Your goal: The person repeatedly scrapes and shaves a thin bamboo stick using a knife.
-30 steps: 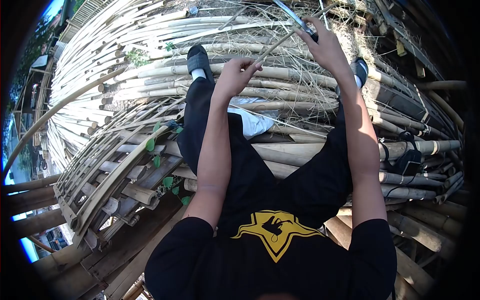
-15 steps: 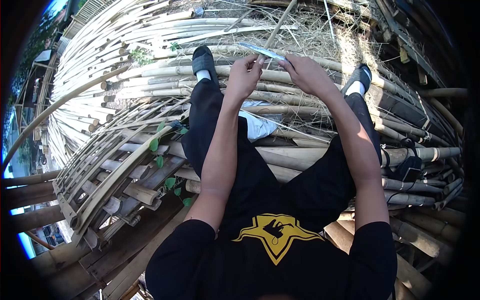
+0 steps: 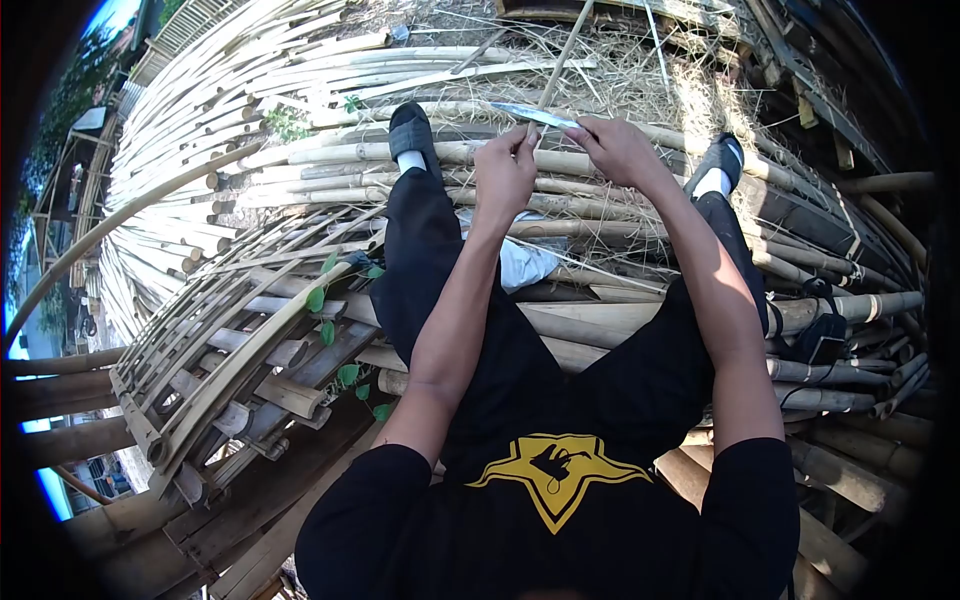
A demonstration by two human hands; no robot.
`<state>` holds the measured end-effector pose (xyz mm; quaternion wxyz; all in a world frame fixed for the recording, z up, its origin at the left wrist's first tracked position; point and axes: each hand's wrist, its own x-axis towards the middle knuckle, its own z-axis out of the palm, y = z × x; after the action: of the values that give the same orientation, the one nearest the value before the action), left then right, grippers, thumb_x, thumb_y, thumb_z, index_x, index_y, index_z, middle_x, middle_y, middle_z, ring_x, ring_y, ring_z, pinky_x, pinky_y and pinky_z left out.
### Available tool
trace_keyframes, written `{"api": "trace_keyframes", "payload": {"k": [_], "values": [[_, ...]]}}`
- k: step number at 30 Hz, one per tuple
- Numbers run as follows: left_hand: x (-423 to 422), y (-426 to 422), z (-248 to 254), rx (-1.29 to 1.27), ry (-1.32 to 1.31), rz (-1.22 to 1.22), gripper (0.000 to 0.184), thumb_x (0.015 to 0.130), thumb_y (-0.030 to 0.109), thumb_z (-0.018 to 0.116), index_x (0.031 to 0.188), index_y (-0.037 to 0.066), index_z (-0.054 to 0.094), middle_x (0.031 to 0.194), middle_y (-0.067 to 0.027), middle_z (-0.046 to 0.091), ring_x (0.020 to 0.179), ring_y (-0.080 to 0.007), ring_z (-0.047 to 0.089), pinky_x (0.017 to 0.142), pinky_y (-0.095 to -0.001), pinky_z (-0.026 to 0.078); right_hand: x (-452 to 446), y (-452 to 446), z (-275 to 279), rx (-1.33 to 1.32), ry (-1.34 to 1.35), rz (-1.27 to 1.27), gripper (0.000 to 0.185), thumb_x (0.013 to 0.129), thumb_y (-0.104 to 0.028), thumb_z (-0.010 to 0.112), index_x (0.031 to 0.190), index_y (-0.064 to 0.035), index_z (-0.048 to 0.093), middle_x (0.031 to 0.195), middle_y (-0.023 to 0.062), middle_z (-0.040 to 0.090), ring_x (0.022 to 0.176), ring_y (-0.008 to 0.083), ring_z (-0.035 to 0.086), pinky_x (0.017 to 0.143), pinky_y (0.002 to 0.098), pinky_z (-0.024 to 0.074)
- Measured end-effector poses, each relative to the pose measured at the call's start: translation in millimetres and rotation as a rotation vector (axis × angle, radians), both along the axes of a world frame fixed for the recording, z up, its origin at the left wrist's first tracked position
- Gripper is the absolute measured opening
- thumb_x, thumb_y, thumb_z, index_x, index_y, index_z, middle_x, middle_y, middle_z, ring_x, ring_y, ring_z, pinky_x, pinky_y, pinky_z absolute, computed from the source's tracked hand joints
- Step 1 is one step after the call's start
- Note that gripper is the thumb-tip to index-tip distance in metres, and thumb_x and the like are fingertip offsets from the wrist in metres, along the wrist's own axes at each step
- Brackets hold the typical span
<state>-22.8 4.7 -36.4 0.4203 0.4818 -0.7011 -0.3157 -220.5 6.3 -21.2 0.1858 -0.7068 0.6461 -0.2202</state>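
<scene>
My right hand [image 3: 618,152] is closed round the handle of a knife [image 3: 533,114], whose shiny blade points left. Pinched in my left hand [image 3: 505,172] is the near end of a thin bamboo strip [image 3: 566,58], which stretches away toward the top of the view. The blade lies across the strip just beyond my left fingertips. Both hands are out in front, above the ground between my feet. My fingers hide most of the knife's handle and the tip of the strip.
Long bamboo poles [image 3: 330,155] lie across the ground ahead and to the left. A slatted bamboo frame [image 3: 255,345] stands by my left leg. Straw and shavings [image 3: 625,95] litter the ground. A white bag [image 3: 525,265] lies between my legs. Stacked bamboo [image 3: 850,305] is at right.
My left hand has shifted right and slightly down. The knife in my right hand has moved a little right and down, staying across the strip. The whole view has shifted slightly.
</scene>
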Motion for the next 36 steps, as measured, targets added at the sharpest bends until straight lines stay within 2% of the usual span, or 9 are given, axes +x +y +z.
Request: {"api": "trace_keyframes", "payload": {"k": [5, 9, 10, 11, 12, 15, 27, 33, 36], "values": [[9.6, 22.8, 6.1, 0.142, -0.019, -0.05, 0.02, 0.093, 0.016, 0.055, 0.099, 0.001, 0.068, 0.057, -0.0017, 0.053, 0.054, -0.005, 0.049, 0.052, -0.024, 0.04, -106.3, -31.8, -13.0, -0.109, 0.086, -0.338, 0.056, 0.097, -0.048, 0.034, 0.084, -0.0007, 0.06, 0.073, 0.0219, 0.061, 0.069, 0.0363, 0.059, 0.065, 0.0476, 0.044], [13.4, 8.1, 12.1, 0.169, 0.011, -0.033, 0.022, 0.095, 0.016, 0.054, 0.101, -0.001, 0.066, 0.058, 0.0027, 0.047, 0.053, -0.0025, 0.039, 0.048, -0.0218, 0.033, -71.7, -12.3, 22.7, -0.064, -0.072, -0.339, 0.057, 0.097, -0.051, 0.035, 0.081, -0.0006, 0.056, 0.066, 0.0174, 0.058, 0.061, 0.0317, 0.054, 0.061, 0.0429, 0.0414], [11.0, 9.0, 13.8, 0.176, 0.022, -0.03, 0.022, 0.094, 0.016, 0.054, 0.1, -0.002, 0.066, 0.06, -0.005, 0.052, 0.054, -0.0087, 0.046, 0.052, -0.0267, 0.038, -50.3, -5.2, 23.7, -0.085, -0.139, -0.238, 0.056, 0.099, -0.047, 0.036, 0.076, 0.0017, 0.052, 0.06, 0.0134, 0.047, 0.055, 0.0246, 0.043, 0.056, 0.0392, 0.0363], [8.6, 6.6, 15.2, 0.171, 0.035, -0.027, 0.022, 0.093, 0.015, 0.054, 0.1, -0.003, 0.065, 0.062, -0.0126, 0.057, 0.055, -0.0148, 0.052, 0.056, -0.0315, 0.043, -34.6, -2.0, 21.0, -0.075, -0.088, -0.108, 0.052, 0.099, -0.043, 0.039, 0.08, 0.0026, 0.053, 0.061, 0.0158, 0.048, 0.056, 0.0282, 0.045, 0.057, 0.0405, 0.0374], [4.8, 5.4, 9.9, 0.172, 0.035, -0.027, 0.022, 0.093, 0.015, 0.054, 0.1, -0.003, 0.065, 0.062, -0.0126, 0.057, 0.055, -0.0148, 0.052, 0.056, -0.0315, 0.043, -18.8, -0.9, 5.8, -0.126, -0.1, 0.007, 0.048, 0.098, -0.041, 0.041, 0.083, 0.0025, 0.055, 0.064, 0.02, 0.051, 0.059, 0.0354, 0.048, 0.06, 0.043, 0.0395], [-1.2, 0.2, -6.7, 0.087, 0.131, 0.057, 0.023, 0.093, 0.016, 0.055, 0.1, -0.004, 0.064, 0.061, -0.011, 0.056, 0.054, -0.0135, 0.05, 0.055, -0.0312, 0.041, 17.5, 18.0, 8.8, -0.044, -0.112, 0.141, 0.046, 0.098, -0.04, 0.041, 0.085, 0.0017, 0.056, 0.069, 0.0221, 0.054, 0.066, 0.0411, 0.052, 0.063, 0.0454, 0.041], [-7.3, 2.1, -1.1, 0.257, 0.314, -0.146, 0.02, 0.094, 0.016, 0.054, 0.093, -0.002, 0.064, 0.054, -0.0001, 0.046, 0.051, -0.0059, 0.041, 0.048, -0.0263, 0.035, -3.5, 5.1, -3.5, -0.174, 0.069, 0.141, 0.043, 0.095, -0.043, 0.043, 0.084, -0.0049, 0.058, 0.069, 0.019, 0.058, 0.066, 0.0413, 0.054, 0.059, 0.0479, 0.0413], [-8.1, 13.5, -5.9, 0.266, 0.228, -0.121, 0.024, 0.096, 0.014, 0.052, 0.11, 0.0, 0.065, 0.058, 0.0066, 0.041, 0.051, -0.0012, 0.034, 0.046, -0.02, 0.027, -44.7, -9.5, 1.4, -0.144, 0.19, -0.048, 0.043, 0.095, -0.046, 0.043, 0.085, -0.0074, 0.059, 0.067, 0.0177, 0.059, 0.068, 0.0403, 0.057, 0.061, 0.0472, 0.0436], [-4.9, 15.4, -16.3, 0.31, 0.225, -0.087, 0.02, 0.092, 0.011, 0.055, 0.104, -0.001, 0.066, 0.059, -0.0005, 0.05, 0.053, -0.0055, 0.042, 0.049, -0.0253, 0.035, -44.3, -7.4, -2.8, -0.117, 0.211, -0.077, 0.045, 0.094, -0.047, 0.043, 0.085, -0.0064, 0.06, 0.068, 0.0191, 0.06, 0.069, 0.04, 0.058, 0.063, 0.0476, 0.0445]]}}
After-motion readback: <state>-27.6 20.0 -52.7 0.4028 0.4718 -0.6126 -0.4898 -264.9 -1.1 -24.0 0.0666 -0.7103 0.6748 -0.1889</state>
